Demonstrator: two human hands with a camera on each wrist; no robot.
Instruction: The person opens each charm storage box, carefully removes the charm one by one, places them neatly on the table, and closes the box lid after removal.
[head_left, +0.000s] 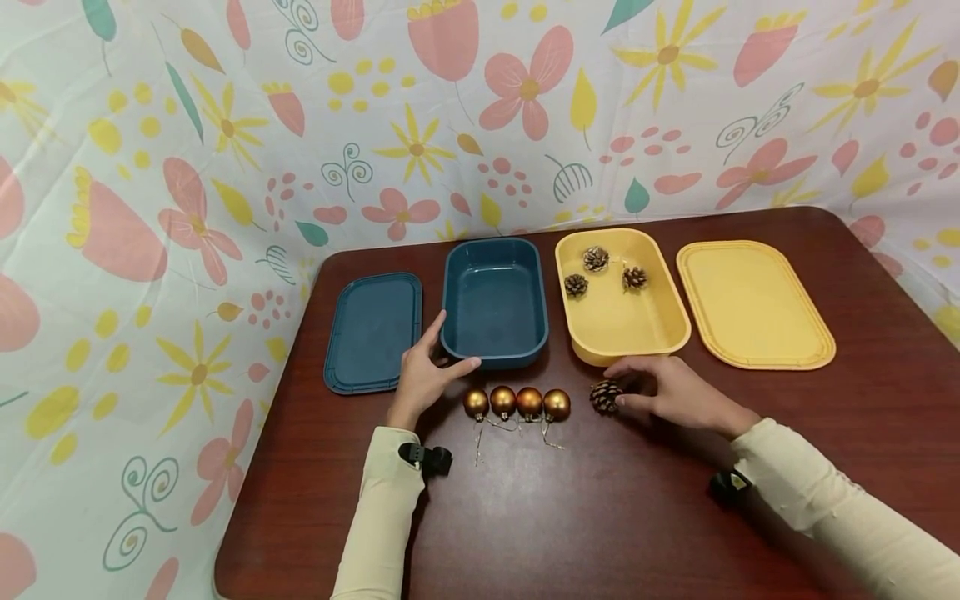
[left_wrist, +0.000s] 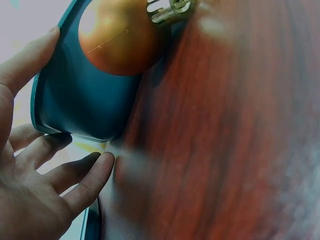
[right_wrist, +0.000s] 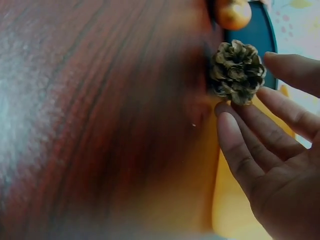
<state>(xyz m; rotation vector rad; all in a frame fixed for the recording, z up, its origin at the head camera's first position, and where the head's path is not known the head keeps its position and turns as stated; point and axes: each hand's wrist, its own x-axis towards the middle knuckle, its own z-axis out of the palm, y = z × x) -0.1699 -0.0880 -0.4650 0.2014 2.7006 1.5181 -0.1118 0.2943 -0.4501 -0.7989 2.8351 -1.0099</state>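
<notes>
My left hand [head_left: 426,379] rests spread at the near left corner of the blue bin [head_left: 495,312], its thumb along the rim and its fingers by the left side. In the left wrist view those fingers look fairly straight. My right hand [head_left: 675,392] reaches to a pine cone [head_left: 604,397] on the table, in front of the yellow bin [head_left: 622,325]. Thumb and fingers stand close beside the cone in the right wrist view, without clearly closing on it. Three more pine cones [head_left: 596,258] lie inside the yellow bin. Several gold baubles [head_left: 529,402] line up before the blue bin.
A blue lid [head_left: 375,333] lies left of the blue bin, and a yellow lid [head_left: 756,304] lies right of the yellow bin. All stand on a dark brown table [head_left: 555,517]. Behind it hangs a flower-patterned cloth [head_left: 450,125].
</notes>
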